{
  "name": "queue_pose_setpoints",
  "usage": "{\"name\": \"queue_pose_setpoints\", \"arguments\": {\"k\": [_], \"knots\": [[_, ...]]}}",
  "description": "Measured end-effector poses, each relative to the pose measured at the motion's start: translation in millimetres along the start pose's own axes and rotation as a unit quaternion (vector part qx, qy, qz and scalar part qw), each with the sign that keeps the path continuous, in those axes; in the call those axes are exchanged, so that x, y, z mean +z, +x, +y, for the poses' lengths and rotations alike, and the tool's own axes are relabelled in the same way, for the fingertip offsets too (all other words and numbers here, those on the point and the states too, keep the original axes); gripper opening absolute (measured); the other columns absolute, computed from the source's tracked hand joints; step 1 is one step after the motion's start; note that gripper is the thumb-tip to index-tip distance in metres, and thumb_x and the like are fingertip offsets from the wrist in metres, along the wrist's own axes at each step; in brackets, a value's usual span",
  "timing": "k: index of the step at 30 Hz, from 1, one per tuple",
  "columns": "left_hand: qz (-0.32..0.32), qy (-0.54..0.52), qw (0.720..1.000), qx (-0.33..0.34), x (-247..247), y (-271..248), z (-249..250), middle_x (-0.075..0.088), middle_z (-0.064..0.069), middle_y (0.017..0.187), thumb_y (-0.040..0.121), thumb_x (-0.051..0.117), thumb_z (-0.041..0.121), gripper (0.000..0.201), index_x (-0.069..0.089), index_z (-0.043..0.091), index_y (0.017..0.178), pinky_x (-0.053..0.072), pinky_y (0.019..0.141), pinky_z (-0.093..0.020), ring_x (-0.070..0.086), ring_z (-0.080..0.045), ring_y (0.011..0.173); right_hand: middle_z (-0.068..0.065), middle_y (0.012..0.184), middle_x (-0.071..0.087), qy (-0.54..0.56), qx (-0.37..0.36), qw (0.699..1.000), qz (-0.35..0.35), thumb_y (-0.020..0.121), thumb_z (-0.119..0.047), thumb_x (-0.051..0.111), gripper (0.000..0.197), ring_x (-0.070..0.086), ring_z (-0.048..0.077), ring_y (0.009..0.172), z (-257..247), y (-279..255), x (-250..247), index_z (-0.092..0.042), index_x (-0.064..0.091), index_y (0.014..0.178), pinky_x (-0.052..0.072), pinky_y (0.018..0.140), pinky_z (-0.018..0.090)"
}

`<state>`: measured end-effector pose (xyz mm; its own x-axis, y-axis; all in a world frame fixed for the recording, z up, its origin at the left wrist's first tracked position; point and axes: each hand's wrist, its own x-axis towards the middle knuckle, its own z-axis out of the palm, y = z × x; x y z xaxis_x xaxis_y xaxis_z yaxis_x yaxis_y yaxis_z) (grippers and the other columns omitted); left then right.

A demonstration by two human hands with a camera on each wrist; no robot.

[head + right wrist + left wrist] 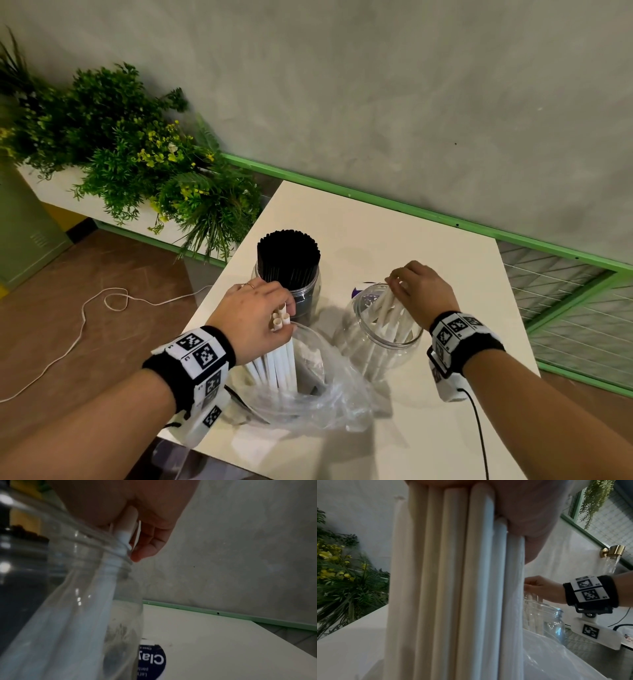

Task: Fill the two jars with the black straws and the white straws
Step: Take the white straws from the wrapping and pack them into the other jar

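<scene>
The left hand point(253, 313) grips the upright white straws point(279, 363) at lower centre, while the right hand point(423, 291) pinches straws inside the open jar point(383, 346) just right.

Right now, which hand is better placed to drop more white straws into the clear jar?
Right hand: it already holds white straws in the clear jar's mouth. The left hand grips its bundle over the plastic bag.
</scene>
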<state>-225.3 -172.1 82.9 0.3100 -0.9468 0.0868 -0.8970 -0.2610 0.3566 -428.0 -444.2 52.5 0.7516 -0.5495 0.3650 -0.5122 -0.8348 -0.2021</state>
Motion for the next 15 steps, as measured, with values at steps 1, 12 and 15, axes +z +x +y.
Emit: {"name": "queue_pose_setpoints", "arguments": {"k": [1,12,15], "knots": [[-0.001,-0.001,1.000,0.001,-0.3,-0.4,-0.1,0.048,0.024,0.087,0.073,0.041,0.059,0.026,0.051,0.039,0.086,0.034,0.078,-0.030,0.046,-0.005,0.092,-0.001,0.090,0.062,0.010,0.008,1.000,-0.008,0.090,-0.032,0.064,0.015,0.058,0.022,0.079,0.6,-3.3,1.9,-0.019,0.069,0.095,0.047,0.060,0.029],[-0.019,0.000,1.000,-0.005,-4.4,0.1,1.7,0.049,0.023,0.092,0.073,0.036,0.062,0.032,0.051,0.040,0.090,0.038,0.082,-0.033,0.046,-0.005,0.094,0.007,0.106,0.054,0.082,0.028,0.996,-0.025,0.097,-0.007,0.045,0.020,0.051,0.026,0.098,4.8,-9.5,6.9,-0.006,0.059,0.112,0.037,0.082,0.028],[-0.026,0.016,0.999,0.008,-9.1,-0.5,-0.5,0.051,0.021,0.106,0.074,0.037,0.073,0.048,0.051,0.041,0.107,0.039,0.087,-0.035,0.048,-0.008,0.102,0.007,0.113,0.055,0.071,0.050,0.996,-0.036,0.098,-0.011,0.046,0.025,0.048,0.026,0.108,2.3,-10.9,4.5,-0.010,0.059,0.119,0.037,0.088,0.028]]}}
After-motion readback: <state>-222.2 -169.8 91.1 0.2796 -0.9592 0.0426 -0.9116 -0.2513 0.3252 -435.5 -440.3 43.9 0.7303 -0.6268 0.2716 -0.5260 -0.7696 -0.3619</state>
